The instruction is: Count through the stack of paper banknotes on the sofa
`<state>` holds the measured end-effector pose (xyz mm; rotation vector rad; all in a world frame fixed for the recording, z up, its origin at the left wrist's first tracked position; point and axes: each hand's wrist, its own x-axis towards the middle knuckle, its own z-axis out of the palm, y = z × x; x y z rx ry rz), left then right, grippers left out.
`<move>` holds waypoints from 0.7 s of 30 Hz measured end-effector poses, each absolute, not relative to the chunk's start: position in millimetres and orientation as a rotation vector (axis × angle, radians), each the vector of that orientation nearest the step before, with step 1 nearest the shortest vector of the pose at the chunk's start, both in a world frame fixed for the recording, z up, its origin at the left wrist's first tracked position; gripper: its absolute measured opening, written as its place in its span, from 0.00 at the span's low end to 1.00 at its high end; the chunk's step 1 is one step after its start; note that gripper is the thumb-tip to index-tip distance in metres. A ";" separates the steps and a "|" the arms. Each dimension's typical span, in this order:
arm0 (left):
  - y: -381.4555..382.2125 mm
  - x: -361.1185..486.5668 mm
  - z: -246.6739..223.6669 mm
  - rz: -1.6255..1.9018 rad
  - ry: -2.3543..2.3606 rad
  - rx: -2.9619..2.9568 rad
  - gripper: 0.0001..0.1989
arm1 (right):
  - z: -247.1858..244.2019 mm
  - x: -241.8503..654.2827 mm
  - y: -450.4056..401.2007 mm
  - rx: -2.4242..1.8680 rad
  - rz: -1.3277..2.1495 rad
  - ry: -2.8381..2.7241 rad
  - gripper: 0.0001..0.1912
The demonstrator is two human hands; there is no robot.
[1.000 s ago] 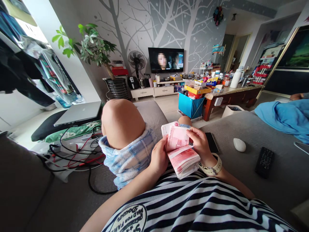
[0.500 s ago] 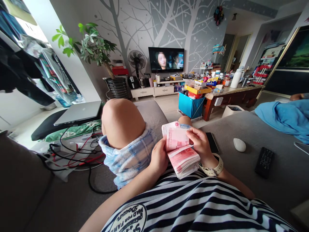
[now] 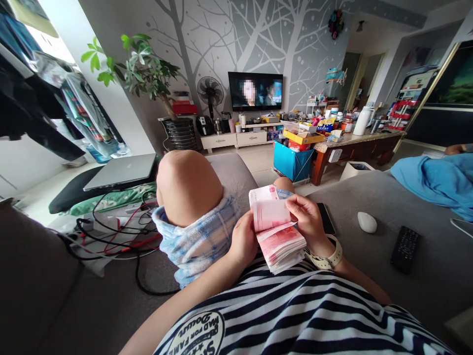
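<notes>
A thick folded stack of red banknotes (image 3: 283, 246) rests in front of my striped shirt, its upper notes bent upward. My left hand (image 3: 244, 239) is closed around the left side of the stack, thumb on the notes. At the right, my right hand (image 3: 306, 219), with a pale watch (image 3: 334, 254) on the wrist, pinches the edge of a raised pink note (image 3: 271, 215). Another note (image 3: 263, 194) stands up behind that one. The fingers under the stack are hidden.
A phone (image 3: 325, 219), a white mouse (image 3: 367, 222) and a black remote (image 3: 405, 249) lie on the grey sofa to the right. Tangled cables (image 3: 121, 236) and a laptop (image 3: 121, 171) are at left. Another person's hand (image 3: 455, 149) shows beside blue cloth (image 3: 436, 180).
The raised pink note between my hands has shifted slightly and now looks paler, its print blurred. Both hands have stayed almost in place.
</notes>
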<state>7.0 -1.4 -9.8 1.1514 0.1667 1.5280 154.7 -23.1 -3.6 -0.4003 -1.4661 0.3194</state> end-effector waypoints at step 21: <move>-7.8 5.4 -9.5 1.369 0.135 1.246 0.12 | 6.6 147.9 -19.0 -0.448 0.430 -1.435 0.18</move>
